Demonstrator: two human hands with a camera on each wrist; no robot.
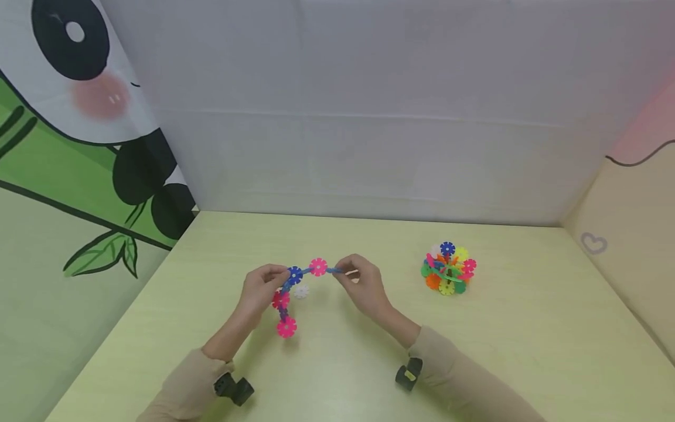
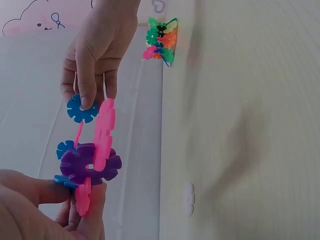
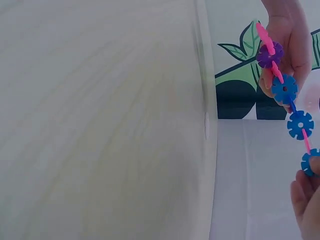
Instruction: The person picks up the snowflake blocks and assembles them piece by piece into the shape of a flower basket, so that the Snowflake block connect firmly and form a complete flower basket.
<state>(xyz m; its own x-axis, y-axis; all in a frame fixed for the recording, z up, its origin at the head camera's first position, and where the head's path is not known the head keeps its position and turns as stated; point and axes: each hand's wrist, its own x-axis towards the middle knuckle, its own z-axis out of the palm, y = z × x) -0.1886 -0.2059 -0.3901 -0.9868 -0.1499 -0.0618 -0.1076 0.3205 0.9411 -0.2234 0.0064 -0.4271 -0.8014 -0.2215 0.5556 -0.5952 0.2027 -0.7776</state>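
Note:
A chain of notched, flower-shaped plastic linking discs (image 1: pixel 319 267) in pink, blue and purple stretches between both hands above the table. My left hand (image 1: pixel 258 290) pinches it near a dark blue disc (image 1: pixel 295 275); past these fingers the chain hangs toward me, ending in a pink disc (image 1: pixel 287 327). Between thumb and fingers, my right hand (image 1: pixel 364 287) pinches the blue disc (image 2: pixel 82 109) at the other end. How the discs join under the left fingertips is hidden. A loose white disc (image 1: pixel 301 291) lies on the table below the chain.
At the right on the pale wooden table (image 1: pixel 527 328) sits a multicoloured cluster of similar discs (image 1: pixel 448 269). A grey-white panel (image 1: pixel 369 164) rises along the back edge, with a cartoon-printed panel (image 1: pixel 105 199) at the left and a pink-beige one (image 1: pixel 627 234) at the right.

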